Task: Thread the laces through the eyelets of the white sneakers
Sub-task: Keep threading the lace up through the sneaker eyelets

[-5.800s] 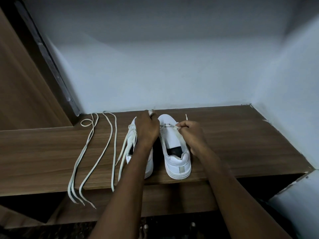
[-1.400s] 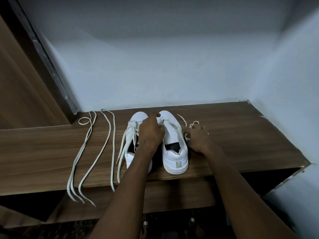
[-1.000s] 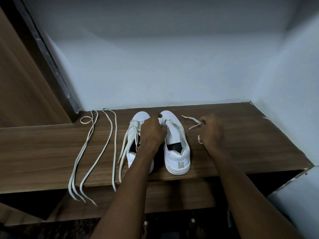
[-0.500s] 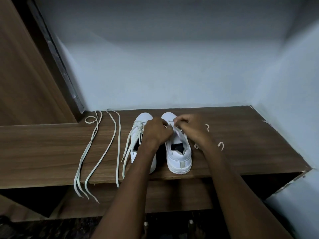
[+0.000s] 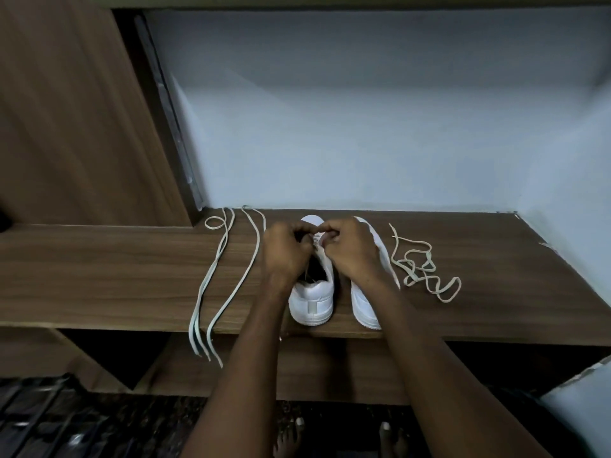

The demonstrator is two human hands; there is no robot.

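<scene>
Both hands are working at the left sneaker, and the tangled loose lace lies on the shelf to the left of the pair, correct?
Not quite. In the head view the tangled lace lies right of the pair; both hands, left hand and right hand, are at the left sneaker.

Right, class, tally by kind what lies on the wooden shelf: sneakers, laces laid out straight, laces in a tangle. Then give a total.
White sneakers: 2
Straight laces on the left: 2, as far as the strands can be traced
Tangled lace on the right: 1
Total: 5
</scene>
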